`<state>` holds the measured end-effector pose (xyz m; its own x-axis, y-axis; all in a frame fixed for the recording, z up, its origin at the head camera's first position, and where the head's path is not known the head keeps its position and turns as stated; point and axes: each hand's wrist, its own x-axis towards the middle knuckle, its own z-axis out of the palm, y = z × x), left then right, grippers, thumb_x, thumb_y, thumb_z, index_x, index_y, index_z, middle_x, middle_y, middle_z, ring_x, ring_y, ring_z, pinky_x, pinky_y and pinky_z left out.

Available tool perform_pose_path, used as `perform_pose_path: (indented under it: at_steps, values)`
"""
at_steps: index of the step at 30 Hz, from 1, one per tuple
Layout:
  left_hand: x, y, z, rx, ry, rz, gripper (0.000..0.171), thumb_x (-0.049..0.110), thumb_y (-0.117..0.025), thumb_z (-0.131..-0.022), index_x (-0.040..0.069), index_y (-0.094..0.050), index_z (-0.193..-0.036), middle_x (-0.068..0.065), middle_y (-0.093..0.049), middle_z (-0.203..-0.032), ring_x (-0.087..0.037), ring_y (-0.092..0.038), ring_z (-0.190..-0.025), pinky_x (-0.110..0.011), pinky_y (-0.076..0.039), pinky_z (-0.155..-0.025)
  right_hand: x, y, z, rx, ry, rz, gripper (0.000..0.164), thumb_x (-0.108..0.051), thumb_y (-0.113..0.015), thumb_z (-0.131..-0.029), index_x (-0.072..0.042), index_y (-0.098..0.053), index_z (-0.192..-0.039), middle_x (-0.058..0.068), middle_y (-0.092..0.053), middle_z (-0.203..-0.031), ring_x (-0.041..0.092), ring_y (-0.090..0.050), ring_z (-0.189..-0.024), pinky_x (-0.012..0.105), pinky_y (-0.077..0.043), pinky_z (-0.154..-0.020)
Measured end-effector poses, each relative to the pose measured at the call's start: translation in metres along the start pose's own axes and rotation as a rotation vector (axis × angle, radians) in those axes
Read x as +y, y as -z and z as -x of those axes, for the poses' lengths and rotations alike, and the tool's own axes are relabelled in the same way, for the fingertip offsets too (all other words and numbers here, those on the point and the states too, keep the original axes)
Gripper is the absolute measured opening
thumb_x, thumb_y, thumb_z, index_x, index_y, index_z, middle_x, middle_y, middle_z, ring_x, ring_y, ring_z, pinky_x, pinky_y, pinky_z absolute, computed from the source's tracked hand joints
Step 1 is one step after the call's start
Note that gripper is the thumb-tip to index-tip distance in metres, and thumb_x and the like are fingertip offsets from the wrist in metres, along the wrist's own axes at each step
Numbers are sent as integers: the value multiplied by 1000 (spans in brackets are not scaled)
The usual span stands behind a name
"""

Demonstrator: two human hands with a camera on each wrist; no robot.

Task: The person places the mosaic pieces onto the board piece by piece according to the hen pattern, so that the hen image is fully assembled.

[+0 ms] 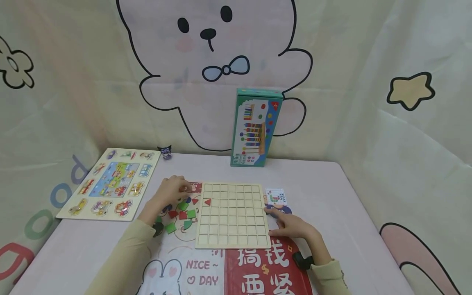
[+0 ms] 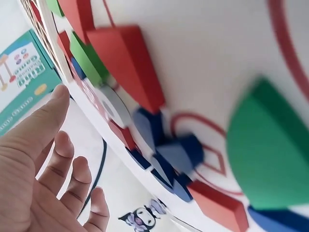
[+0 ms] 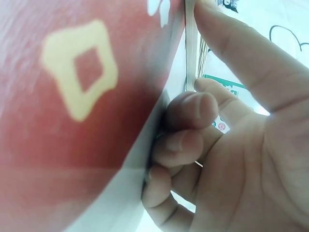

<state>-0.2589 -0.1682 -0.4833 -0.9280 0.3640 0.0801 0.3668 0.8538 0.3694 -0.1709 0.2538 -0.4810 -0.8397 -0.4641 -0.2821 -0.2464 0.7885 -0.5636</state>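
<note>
A pale wooden grid board (image 1: 234, 217) lies on the table, with one red triangle (image 1: 208, 202) in a cell near its left side. To its left are scattered flat red, green and blue pieces (image 1: 183, 215), among them a green quarter-circle block (image 2: 265, 150). My left hand (image 1: 171, 190) hovers over the far end of these pieces; its fingers are loosely bent and nothing shows between them in the left wrist view. At the board's right edge, my right hand (image 1: 289, 225) touches the side with thumb and index fingertips, its other fingers curled near the table.
A small pattern card (image 1: 275, 196) lies right of the board. Under the board is a printed red and white sheet (image 1: 206, 270). A picture puzzle board (image 1: 82, 205) lies at far left, a small figurine (image 1: 165, 152) beside it. At the back stands a green game box (image 1: 254, 131).
</note>
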Motion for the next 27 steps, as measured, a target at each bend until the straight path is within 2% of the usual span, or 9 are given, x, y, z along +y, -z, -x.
perform_pose_path:
  at_steps: [9,14,20,27]
  values:
    - [-10,12,4,-49,44,13,23,21,-74,-77,14,-71,-99,-2,-62,-94,-23,-52,-90,-48,-36,-84,2,-1,0,7,23,11,73,-42,-69,-79,-20,-38,-141,-4,-44,-61,7,-35,-51,22,-32,-50]
    - [-17,17,3,-70,62,-3,23,21,-74,-77,16,-71,-100,-3,-63,-99,-26,-53,-93,-51,-35,-87,3,-1,0,15,28,15,73,-42,-69,-79,-19,-38,-141,-4,-43,-61,7,-36,-51,22,-32,-49]
    - [-19,22,4,-98,68,-11,25,17,-75,-76,16,-71,-100,-6,-63,-104,-28,-53,-96,-53,-34,-89,5,-1,0,16,27,10,73,-41,-69,-79,-19,-38,-141,-4,-44,-61,7,-37,-51,21,-32,-49]
    - [-25,19,2,-134,44,-25,29,13,-74,-75,16,-71,-104,-7,-62,-109,-29,-51,-102,-53,-34,-91,4,-2,0,21,9,9,74,-42,-70,-78,-20,-38,-141,-4,-42,-61,7,-35,-51,21,-32,-49]
